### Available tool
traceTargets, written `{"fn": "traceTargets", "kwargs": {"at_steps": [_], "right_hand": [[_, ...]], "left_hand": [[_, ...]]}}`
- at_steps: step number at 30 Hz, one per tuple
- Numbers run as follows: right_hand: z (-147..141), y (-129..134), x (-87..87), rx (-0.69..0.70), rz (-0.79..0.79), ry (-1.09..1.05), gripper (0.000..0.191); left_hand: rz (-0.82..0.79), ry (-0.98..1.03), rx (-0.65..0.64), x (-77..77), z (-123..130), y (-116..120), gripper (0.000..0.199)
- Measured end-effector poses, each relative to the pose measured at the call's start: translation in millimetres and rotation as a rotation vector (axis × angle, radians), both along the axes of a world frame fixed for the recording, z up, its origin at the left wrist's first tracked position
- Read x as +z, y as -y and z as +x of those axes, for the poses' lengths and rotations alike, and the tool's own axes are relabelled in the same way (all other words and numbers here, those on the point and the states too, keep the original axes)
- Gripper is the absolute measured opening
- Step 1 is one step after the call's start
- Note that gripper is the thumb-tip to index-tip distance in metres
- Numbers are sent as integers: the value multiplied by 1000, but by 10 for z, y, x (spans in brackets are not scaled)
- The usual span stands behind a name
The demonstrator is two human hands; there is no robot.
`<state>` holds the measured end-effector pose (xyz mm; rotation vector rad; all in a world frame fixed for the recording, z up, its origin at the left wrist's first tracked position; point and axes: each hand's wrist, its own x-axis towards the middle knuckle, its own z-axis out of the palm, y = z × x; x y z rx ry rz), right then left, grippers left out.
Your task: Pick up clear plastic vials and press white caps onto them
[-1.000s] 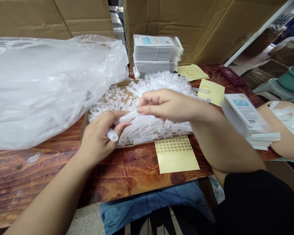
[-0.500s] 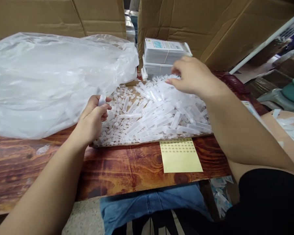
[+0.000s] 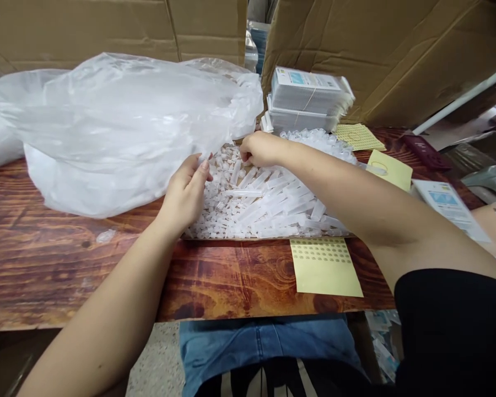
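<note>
A shallow cardboard tray (image 3: 248,237) on the wooden table holds a heap of clear plastic tubes (image 3: 281,201) on the right and small white caps (image 3: 217,212) on the left. My left hand (image 3: 187,192) hovers over the caps with its fingers spread, fingertips touching the edge of a big clear plastic bag (image 3: 128,127). My right hand (image 3: 259,149) reaches across to the far side of the tray by the bag's mouth. Its fingers are curled down into the pile and hidden.
A yellow sticker sheet (image 3: 324,267) lies in front of the tray; more yellow sheets (image 3: 391,168) lie at the right. Banded stacks of packets (image 3: 310,96) stand behind the tray, against cardboard boxes (image 3: 376,49). Loose packets (image 3: 446,201) sit at the right edge.
My left hand carried a tube to the bag and now shows open fingers. My right hand swung from the tray's right back to its far left side. The view shifted left.
</note>
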<state>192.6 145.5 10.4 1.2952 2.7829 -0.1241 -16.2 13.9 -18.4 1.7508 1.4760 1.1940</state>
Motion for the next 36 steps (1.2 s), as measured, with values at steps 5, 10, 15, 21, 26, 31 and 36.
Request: {"fn": "traceTargets", "kwargs": {"at_steps": [5,10,15,21,26,31,36], "right_hand": [[-52,-18,-58,20,-43,-6,18],[-110,106,-67,-18,4,26,23],[-98,272,78,-45,-8,-88,17],[-16,603,285,57,-175,-789,17],[-8,739,308,110,-281,-852,10],[41,778,388,198,-148,-754,6],[33,893,426,308,-9,-625,15]], "left_hand": [[-57,-12,-50,54,68,36,33],[-43,-55,-70,64,94,38,34],[-71,-84,-96,88,94,47,38],[-23,-96,-147,102,112,54,38],[-2,-37,-204,87,123,55,40],[64,-135,-182,105,112,91,44],[177,-316,-158,100,139,139,39]]}}
